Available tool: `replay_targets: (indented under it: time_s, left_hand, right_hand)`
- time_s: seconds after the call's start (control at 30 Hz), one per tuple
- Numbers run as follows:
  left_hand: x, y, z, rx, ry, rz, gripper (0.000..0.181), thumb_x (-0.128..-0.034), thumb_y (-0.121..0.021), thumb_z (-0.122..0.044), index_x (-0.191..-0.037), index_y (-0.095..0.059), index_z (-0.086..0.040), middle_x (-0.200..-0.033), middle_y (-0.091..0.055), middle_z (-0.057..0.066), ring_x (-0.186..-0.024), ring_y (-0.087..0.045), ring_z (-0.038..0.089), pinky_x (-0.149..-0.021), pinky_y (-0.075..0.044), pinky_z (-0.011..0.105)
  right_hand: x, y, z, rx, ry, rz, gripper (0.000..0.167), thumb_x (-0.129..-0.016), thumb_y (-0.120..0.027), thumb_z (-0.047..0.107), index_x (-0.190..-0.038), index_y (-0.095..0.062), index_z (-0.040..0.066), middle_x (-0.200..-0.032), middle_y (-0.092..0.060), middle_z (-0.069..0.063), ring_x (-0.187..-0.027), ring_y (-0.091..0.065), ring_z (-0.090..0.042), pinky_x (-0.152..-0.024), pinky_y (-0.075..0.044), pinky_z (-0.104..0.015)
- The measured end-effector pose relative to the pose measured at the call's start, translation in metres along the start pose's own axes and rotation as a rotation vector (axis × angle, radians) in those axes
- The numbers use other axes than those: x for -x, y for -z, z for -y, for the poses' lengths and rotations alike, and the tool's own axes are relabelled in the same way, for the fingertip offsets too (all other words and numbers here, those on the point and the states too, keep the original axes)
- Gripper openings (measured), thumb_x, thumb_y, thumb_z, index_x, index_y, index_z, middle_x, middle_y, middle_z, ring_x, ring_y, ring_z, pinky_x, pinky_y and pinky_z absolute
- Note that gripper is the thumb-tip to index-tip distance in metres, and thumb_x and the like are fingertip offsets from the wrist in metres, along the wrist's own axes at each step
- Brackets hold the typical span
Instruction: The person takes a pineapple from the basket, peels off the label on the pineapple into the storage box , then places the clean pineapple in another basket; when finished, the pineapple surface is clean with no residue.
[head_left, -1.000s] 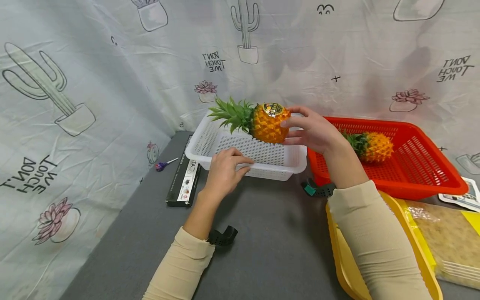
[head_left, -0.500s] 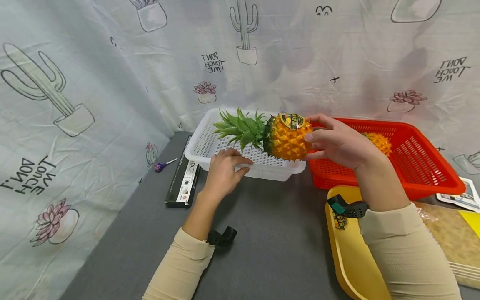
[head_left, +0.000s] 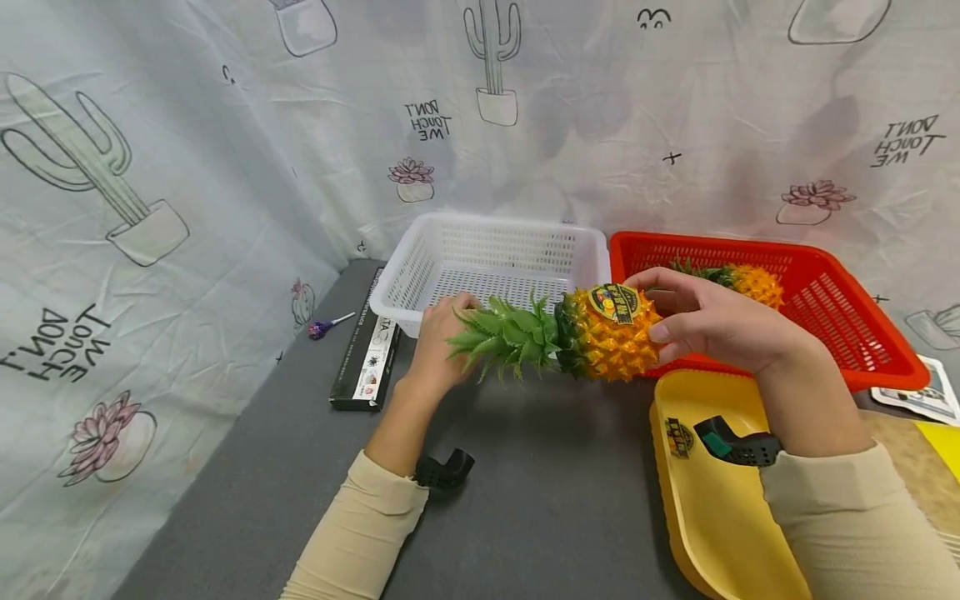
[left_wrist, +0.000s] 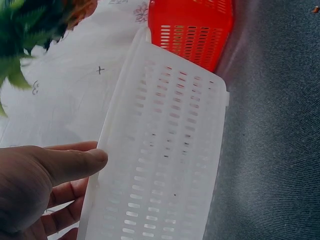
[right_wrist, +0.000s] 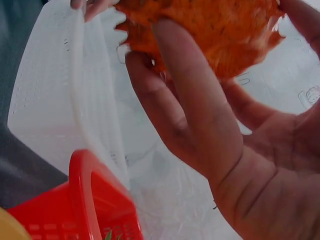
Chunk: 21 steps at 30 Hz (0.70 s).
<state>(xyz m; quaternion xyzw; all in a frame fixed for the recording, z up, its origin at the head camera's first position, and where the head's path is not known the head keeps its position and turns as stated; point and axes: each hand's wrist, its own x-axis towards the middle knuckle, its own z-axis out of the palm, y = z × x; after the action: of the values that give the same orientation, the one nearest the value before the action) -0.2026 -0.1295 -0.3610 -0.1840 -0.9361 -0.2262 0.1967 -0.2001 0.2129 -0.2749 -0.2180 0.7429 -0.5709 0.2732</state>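
My right hand grips a small orange pineapple by its base. The fruit lies sideways in the air, its green crown pointing left and a dark label on its upper side. In the right wrist view, curled fingers wrap the spiky orange body. My left hand holds the near rim of a white perforated basket, partly behind the crown's leaves. Seen from the left wrist, the thumb lies over the basket's rim, with fingers inside its wall.
A second pineapple lies in a red basket at right. A yellow tray bearing a loose label stands nearer me. Left of the white basket are a black box and a lollipop.
The right hand has carried the pineapple from over the white basket toward me and to the right, in front of the basket. My left hand has stayed on the rim.
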Motion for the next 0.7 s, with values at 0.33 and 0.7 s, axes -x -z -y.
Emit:
replay_targets:
  time_s: [0.33,0.7]
  left_hand:
    - [-0.003,0.002,0.0,0.021,0.032,0.107,0.022,-0.0935,-0.077,-0.022,-0.115,-0.08,-0.025,-0.117,-0.069,0.003,-0.11,-0.061,0.029,-0.093,-0.045,0.048]
    - [-0.003,0.014,0.009,0.243,0.039,0.176,0.022,-0.0997,-0.067,-0.02,-0.118,-0.078,-0.017,-0.122,-0.071,0.006,-0.121,-0.06,0.03,-0.108,-0.042,0.053]
  right_hand:
    - [0.01,-0.005,-0.017,0.048,-0.045,0.098,0.048,-0.094,-0.064,0.012,-0.138,-0.046,0.013,-0.131,-0.06,-0.014,-0.107,-0.067,-0.032,-0.087,-0.061,-0.044]
    - [0.0,-0.027,-0.036,0.029,-0.193,0.058,0.06,-0.09,-0.071,0.017,-0.141,-0.04,0.007,-0.135,-0.047,-0.023,-0.109,-0.062,-0.035,-0.089,-0.06,-0.049]
